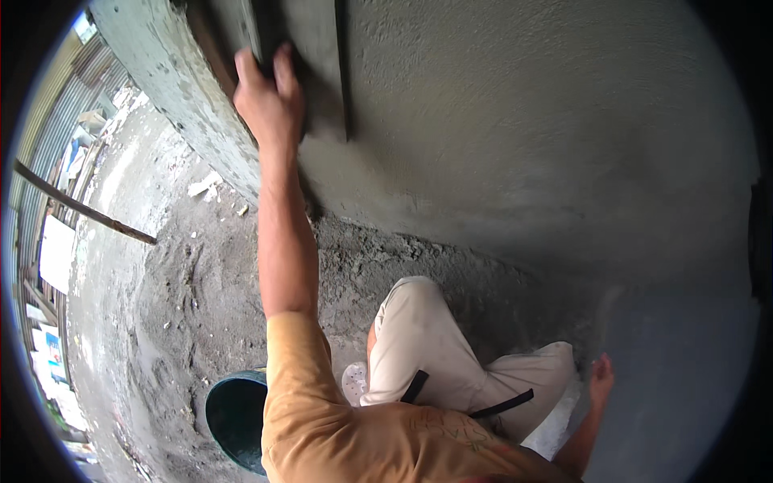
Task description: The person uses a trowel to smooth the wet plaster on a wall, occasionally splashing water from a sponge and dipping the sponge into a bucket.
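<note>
Grey float (324, 76) against the plastered wall (515, 121), right by its left edge, left hand (271, 97) gripping it! Broad wall stretches rightward. Right hand (601, 381) sits low, well apart; can't tell its grip. Green bucket (232, 420) lower left.

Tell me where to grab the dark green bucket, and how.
Grip the bucket by its rim, probably best coming from the left: that edge is exposed, while the tan shirt hides the right side. Its wide mouth is open, so fingers could hook inside with the thumb outside. No handle shows clearly.
</note>
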A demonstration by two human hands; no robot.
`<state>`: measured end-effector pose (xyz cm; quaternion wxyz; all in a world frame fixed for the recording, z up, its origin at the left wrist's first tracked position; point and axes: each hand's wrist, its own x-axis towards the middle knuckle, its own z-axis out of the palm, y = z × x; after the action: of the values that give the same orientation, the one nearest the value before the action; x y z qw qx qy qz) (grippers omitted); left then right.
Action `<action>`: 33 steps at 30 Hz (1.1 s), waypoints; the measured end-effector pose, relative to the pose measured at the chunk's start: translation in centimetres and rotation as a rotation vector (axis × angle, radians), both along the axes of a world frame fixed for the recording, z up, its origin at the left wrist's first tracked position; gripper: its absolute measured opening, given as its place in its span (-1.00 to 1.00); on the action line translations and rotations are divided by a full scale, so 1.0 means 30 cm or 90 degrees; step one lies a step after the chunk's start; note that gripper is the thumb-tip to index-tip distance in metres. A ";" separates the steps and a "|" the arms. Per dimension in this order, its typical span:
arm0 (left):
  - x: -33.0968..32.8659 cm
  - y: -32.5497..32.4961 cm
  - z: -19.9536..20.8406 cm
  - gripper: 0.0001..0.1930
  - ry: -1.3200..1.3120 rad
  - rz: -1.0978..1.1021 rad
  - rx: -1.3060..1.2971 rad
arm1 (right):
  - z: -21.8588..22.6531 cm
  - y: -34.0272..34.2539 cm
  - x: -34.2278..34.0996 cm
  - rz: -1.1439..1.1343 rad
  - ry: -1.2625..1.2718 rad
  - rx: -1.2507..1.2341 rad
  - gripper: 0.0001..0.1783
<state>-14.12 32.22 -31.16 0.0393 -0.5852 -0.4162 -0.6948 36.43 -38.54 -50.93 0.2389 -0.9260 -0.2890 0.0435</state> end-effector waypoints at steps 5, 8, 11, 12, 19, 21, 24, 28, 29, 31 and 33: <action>-0.031 -0.008 -0.559 -0.66 -0.072 -0.032 -0.132 | -0.227 -0.094 -0.075 -0.034 0.079 0.041 -0.57; 0.089 -0.029 -0.383 -0.61 -0.133 -0.099 -0.054 | -0.311 -0.208 -0.109 -0.044 0.125 0.023 -0.64; 0.198 -0.083 0.083 -0.57 -0.191 -0.274 -0.004 | -0.332 -0.250 -0.062 -0.034 0.150 -0.042 -0.66; 0.231 -0.103 0.233 -0.60 -0.222 -0.319 0.006 | -0.332 -0.243 -0.040 -0.012 0.115 -0.131 -0.61; 0.055 0.000 0.884 -0.67 0.032 -0.233 0.068 | -0.392 -0.157 0.022 -0.031 -0.019 0.079 -0.63; -0.013 0.109 0.665 -0.65 0.064 -0.201 0.058 | -0.372 -0.164 0.015 -0.015 0.028 0.072 -0.66; -0.061 0.059 0.179 -0.64 -0.002 -0.186 -0.036 | -0.399 -0.253 -0.016 -0.028 0.152 -0.082 -0.62; -0.014 -0.005 -0.430 -0.58 -0.083 -0.140 -0.109 | -0.533 -0.367 -0.124 -0.111 0.202 -0.049 -0.64; 0.038 -0.010 -0.466 -0.59 -0.122 -0.148 -0.046 | -0.538 -0.351 -0.138 -0.104 0.202 -0.045 -0.64; 0.123 -0.039 -0.417 -0.59 -0.235 -0.238 -0.082 | -0.517 -0.389 -0.160 -0.136 0.217 -0.060 -0.66; 0.235 -0.083 -0.239 -0.60 -0.162 -0.244 -0.077 | -0.508 -0.448 -0.116 -0.120 0.190 -0.042 -0.65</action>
<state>-7.07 29.73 -38.33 -0.1816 -0.5625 -0.3398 -0.7316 32.96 -51.97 -66.18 0.2513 -0.9397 -0.1611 0.1672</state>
